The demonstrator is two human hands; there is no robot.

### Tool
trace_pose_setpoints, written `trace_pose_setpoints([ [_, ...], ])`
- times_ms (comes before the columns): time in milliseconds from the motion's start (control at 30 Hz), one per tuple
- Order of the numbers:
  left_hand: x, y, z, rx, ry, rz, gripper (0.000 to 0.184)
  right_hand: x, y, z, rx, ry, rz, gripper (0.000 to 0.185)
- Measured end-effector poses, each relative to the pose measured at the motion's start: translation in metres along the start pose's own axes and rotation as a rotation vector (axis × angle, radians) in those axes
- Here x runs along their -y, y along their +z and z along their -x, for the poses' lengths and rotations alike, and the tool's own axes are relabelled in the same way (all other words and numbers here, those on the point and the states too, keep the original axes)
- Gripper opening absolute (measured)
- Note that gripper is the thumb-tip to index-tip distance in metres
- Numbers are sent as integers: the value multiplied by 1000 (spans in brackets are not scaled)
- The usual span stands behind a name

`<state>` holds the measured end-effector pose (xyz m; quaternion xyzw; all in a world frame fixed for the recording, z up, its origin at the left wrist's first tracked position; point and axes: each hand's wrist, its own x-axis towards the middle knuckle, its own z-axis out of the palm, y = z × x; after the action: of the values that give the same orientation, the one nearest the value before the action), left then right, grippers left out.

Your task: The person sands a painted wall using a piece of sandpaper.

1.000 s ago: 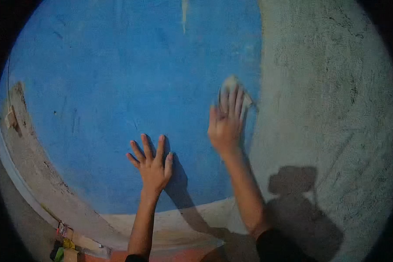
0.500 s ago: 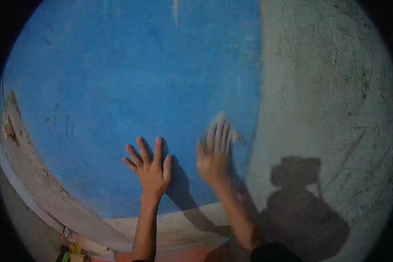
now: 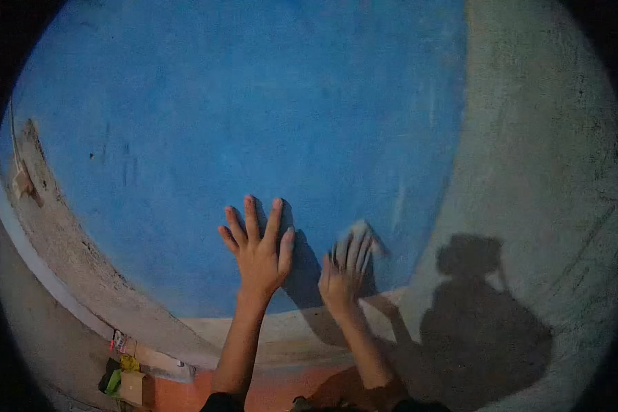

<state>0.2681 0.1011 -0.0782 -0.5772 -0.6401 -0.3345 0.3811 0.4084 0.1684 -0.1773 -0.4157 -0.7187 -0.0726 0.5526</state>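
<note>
Pale sheet [image 3: 361, 225], count of one: under the right hand's fingers, with one corner jutting past the fingertips and another poking out just to the right of them. Two bare hands in all. Right hand [image 3: 342, 281]: fingers laid close together along the sheet, holding it flat to the blue wall [image 3: 254, 103]; cannot tell about any curl round its edge. Left hand [image 3: 259, 257]: released, five fingers fanned out, palm towards the same wall, just left of the right fingers.

Two dark sleeves [image 3: 223, 403], well below the fingers. One grey stretch of wall [image 3: 529, 172], to the right of the right fingers, with one large shadow [image 3: 487, 323] low across it. One pale band [image 3: 281, 329] below both sets of fingers. One small box with a cord [image 3: 23, 182], far left of the left fingers. Well down and left of the same fingers, bunched together: one carton [image 3: 137, 389], one green item [image 3: 113, 384], one yellow item [image 3: 129, 363].

Compared with a second ago: right fingers and sheet much lower, down from well above the left fingertips to slightly below them. Left fingers in the same fan, hardly shifted. More blue showing between right fingers and grey.
</note>
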Motion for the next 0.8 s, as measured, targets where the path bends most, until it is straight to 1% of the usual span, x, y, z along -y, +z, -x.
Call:
trace_pose_setpoints([
  [100, 26, -5, 17, 10, 29, 6, 54, 7, 4, 14, -21, 13, 4, 61],
  [133, 37, -10, 22, 18, 38, 8, 54, 13, -14, -18, -35, -46, 28, 61],
  [167, 45, -13, 26, 24, 38, 11, 53, 21, -38, -71, -44, -113, 53, 60],
  [200, 55, -15, 29, 31, 26, 4, 53, 33, -50, -119, -111, -171, 25, 59],
  [267, 72, -20, 31, 36, 12, -19, 52, 46, -50, -142, -159, -181, -6, 58],
  [333, 88, -25, 34, 7, 10, 15, 52, 60, -34, -127, -115, -90, 5, 57],
  [400, 97, -29, 30, -31, 24, 30, 52, 69, -1, -44, -56, -27, -30, 55],
  [433, 103, -32, 30, -36, 15, 28, 52, 71, 17, 3, 14, 20, -59, 55],
  [467, 108, -34, 30, -42, 3, 29, 53, 71, 27, 30, 83, 64, -86, 55],
  [500, 112, -34, 30, -50, -8, 29, 53, 72, 23, 19, 41, 28, -93, 55],
  [567, 121, -37, 30, -33, -4, 53, 55, 80, 3, -30, -41, -29, -108, 56],
  [600, 120, -36, 29, -35, -2, 65, 55, 82, -10, -70, -97, -109, -89, 57],
  [667, 119, -32, 29, -45, 6, 91, 57, 89, -22, -104, -156, -168, -51, 59],
  [700, 120, -31, 30, -52, 10, 104, 57, 95, -21, -107, -158, -146, -34, 60],
  [767, 120, -28, 29, -51, 7, 142, 57, 104, -7, -81, -122, -70, -30, 61],
  [800, 120, -29, 29, -40, 0, 167, 57, 108, 13, -32, -82, -13, -45, 61],
])
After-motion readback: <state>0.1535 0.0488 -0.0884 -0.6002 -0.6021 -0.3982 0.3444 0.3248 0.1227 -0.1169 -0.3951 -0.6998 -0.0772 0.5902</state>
